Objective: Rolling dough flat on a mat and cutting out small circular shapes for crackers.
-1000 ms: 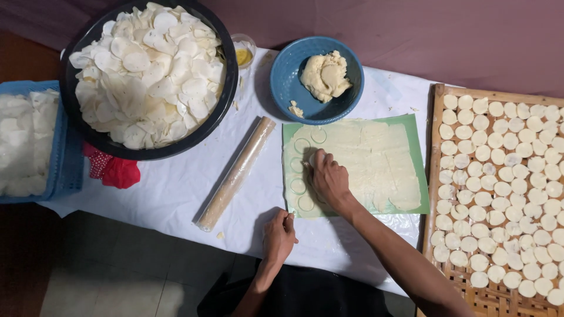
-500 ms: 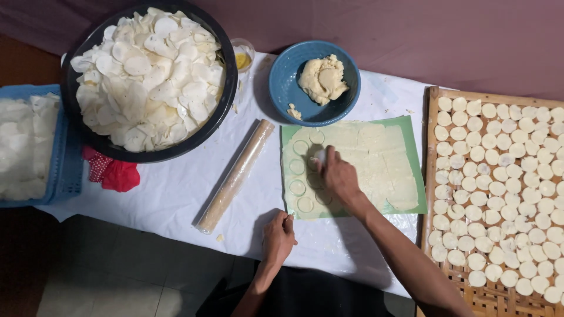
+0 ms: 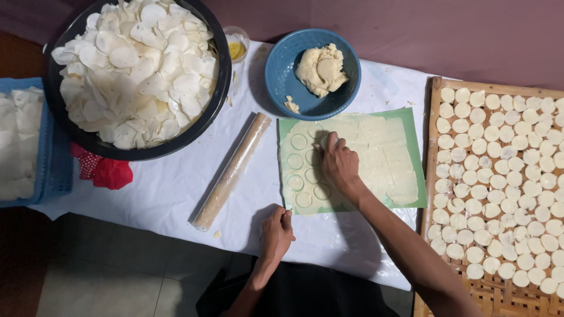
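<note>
Since the earlier frame we are moving our right hand (image 3: 339,166) up the rolled dough sheet (image 3: 376,158) on the green mat (image 3: 415,154), fingers closed on a small round cutter (image 3: 331,141), while our left hand (image 3: 276,232), loosely curled and holding nothing, is resting near the mat's front edge, with bare white cloth (image 3: 170,191) around the rolling pin (image 3: 231,172).

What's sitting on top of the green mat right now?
A thin rolled dough sheet covers most of the green mat, with round cut circles down its left side. The right hand presses there; whatever is under its fingers is hidden.

Flat pale dough sheet (image 3: 376,158) (circle-scored)
</note>
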